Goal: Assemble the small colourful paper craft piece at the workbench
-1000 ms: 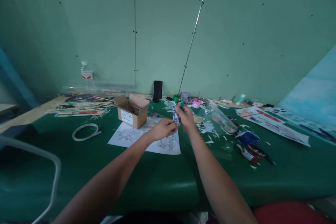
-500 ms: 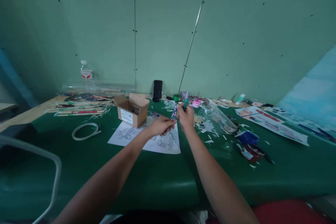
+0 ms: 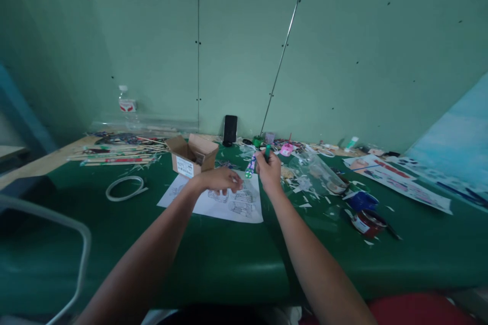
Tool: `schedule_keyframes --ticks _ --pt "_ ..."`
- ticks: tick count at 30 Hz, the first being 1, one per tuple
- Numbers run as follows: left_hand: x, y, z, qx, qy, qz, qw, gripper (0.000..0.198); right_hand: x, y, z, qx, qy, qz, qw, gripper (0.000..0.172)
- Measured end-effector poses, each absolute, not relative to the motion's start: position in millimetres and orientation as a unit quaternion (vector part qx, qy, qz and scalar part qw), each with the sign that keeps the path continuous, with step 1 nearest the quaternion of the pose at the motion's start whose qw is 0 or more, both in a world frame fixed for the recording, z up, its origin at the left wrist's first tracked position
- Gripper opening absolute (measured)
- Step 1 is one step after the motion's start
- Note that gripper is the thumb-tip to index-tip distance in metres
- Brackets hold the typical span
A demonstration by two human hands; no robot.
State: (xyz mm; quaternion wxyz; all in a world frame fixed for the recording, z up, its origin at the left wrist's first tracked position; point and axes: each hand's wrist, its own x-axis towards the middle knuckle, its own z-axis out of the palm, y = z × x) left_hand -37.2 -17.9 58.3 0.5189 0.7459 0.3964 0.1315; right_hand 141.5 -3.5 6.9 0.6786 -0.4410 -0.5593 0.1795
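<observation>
My right hand [image 3: 269, 169] is raised over the green table [image 3: 213, 259] and grips a green pen-like tool [image 3: 267, 151] together with a small printed paper strip [image 3: 250, 166] that sticks out to its left. A short way left of the strip, my left hand [image 3: 218, 180] hovers above a white sheet with line drawings [image 3: 213, 203]; its fingers are loosely curled and hold nothing that I can see. The two hands are slightly apart.
An open cardboard box [image 3: 191, 155] stands behind the sheet. A white ring [image 3: 124, 187] and a pile of sticks [image 3: 118, 155] lie at the left. A clear bag [image 3: 318, 170], a blue item [image 3: 360, 200], a red tin [image 3: 368, 222] and printed sheets [image 3: 396, 183] are at the right. A black phone [image 3: 230, 129] leans on the wall.
My left hand has let go of the paper strip and moved left and down over the white sheet. The right hand keeps the strip and green tool, barely moved.
</observation>
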Motion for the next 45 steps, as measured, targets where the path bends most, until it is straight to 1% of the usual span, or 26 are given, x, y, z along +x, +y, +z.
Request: schedule_keyframes --ticks 3,7,11,13,17,23,28,32,35,39,45 --pt "-33 -23 62 0.742 0.365 0.218 0.519 0.033 143 -5 9 -0.451 -0.552 0.143 0.687 0.03" --pt "-24 -24 60 0.755 0.342 0.284 0.482 0.022 140 -10 12 -0.451 -0.571 0.12 0.676 0.031" --pt "-16 -23 52 0.756 0.327 0.314 0.472 0.018 137 -15 15 -0.432 -0.577 0.118 0.682 0.034" --pt "-13 -23 50 0.739 0.331 0.355 0.468 0.017 138 -17 17 -0.42 -0.582 0.123 0.686 0.037" --pt "-13 -21 52 0.69 0.336 0.448 0.46 0.02 143 -20 19 -0.41 -0.615 0.107 0.664 0.042" --pt "-13 -19 54 0.641 0.304 0.526 0.468 0.024 145 -26 19 -0.386 -0.679 0.039 0.624 0.035" --pt "-12 -17 52 0.62 0.266 0.543 0.501 0.021 145 -28 17 -0.342 -0.733 0.017 0.588 0.027" --pt "-11 -15 49 0.604 0.226 0.527 0.554 0.026 144 -30 19 -0.329 -0.751 -0.022 0.572 0.023" --pt "-12 -17 49 0.605 0.215 0.506 0.576 0.027 142 -32 20 -0.326 -0.752 -0.05 0.571 0.022" --pt "-13 -20 51 0.601 0.207 0.486 0.6 0.023 142 -33 21 -0.325 -0.754 -0.075 0.567 0.019" --pt "-13 -26 57 0.573 0.195 0.473 0.64 0.022 146 -32 20 -0.355 -0.722 -0.098 0.585 0.02"
